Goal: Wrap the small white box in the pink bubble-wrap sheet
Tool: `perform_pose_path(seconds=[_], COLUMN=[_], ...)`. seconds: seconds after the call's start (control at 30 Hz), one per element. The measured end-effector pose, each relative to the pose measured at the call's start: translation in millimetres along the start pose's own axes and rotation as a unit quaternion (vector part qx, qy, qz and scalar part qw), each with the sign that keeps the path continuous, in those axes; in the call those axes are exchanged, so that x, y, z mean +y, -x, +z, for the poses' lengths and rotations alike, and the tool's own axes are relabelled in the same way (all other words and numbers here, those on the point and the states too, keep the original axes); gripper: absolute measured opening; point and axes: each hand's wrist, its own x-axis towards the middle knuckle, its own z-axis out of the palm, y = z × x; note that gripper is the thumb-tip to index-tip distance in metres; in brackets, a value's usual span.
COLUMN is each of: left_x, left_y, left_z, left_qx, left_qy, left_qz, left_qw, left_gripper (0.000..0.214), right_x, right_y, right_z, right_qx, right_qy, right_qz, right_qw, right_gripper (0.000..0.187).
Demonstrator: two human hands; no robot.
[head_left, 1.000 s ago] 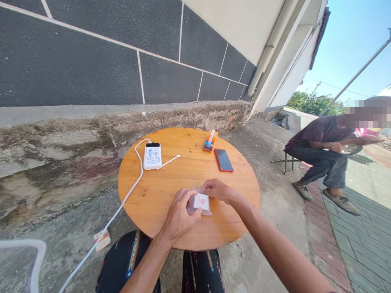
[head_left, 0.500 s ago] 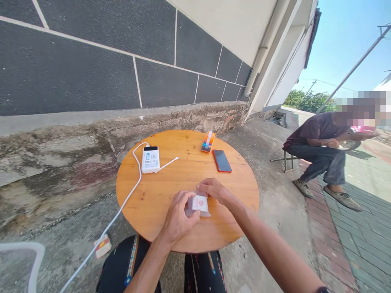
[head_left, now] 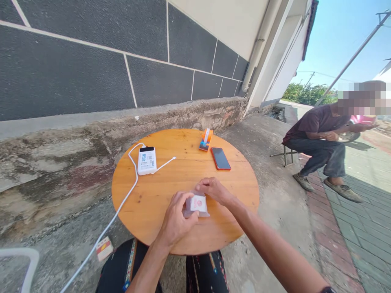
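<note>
A small white box (head_left: pixel 198 202) with a red round print lies on the wooden table, with see-through plastic wrap (head_left: pixel 204 214) around it. My left hand (head_left: pixel 180 213) grips the box from its left side, fingers over the far edge and thumb along the near edge. Just beyond the box's far right corner, my right hand (head_left: pixel 214 189) is closed in a pinch at the far end of the wrap. Its fingertips partly hide what they hold.
On the round table (head_left: pixel 171 179) are a white power bank (head_left: pixel 147 160) with a white cable (head_left: pixel 124 199), a phone (head_left: pixel 220 158) and an orange-and-blue stand (head_left: pixel 206 139). A small box (head_left: pixel 104 248) lies on the ground. A person (head_left: pixel 320 130) sits at right; a tiled wall (head_left: pixel 82 65) stands behind.
The view has shifted slightly. Both hands stay at the box, and a bit more of the plastic wrap shows at its far side by my right fingertips.
</note>
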Motion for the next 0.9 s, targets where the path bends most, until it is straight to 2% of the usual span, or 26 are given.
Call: perform_pose_path(seconds=[0.1,0.27,0.57,0.77,0.9], left_x=[-0.3,-0.4,2.1,1.3,1.5], left_y=[0.2,-0.1,-0.6,-0.3,-0.8], left_z=[0.6,0.7,-0.2,0.5,0.2], left_qx=[-0.001,-0.002,0.005,0.009,0.015], left_qy=[-0.002,-0.001,0.01,0.007,0.005], left_qz=[0.0,-0.006,-0.012,-0.012,-0.017], left_qw=[1.0,1.0,1.0,1.0,1.0], left_gripper=[0.037,0.035,0.035,0.035,0.034], right_x=[-1.2,-2.4,-10.8,-21.7,-28.9], right_y=[3.0,5.8,15.8,21.2,30.7], right_z=[-2.3,-4.7,-11.2,-15.8,-11.1], right_qx=[-0.001,-0.034,-0.066,-0.11,-0.083], right_qy=[-0.009,-0.042,-0.008,0.042,0.154], right_qz=[-0.019,-0.012,-0.04,-0.057,-0.13], right_qw=[1.0,0.998,0.997,0.991,0.976], right_gripper=[0.022,0.028,0.027,0.021,0.022])
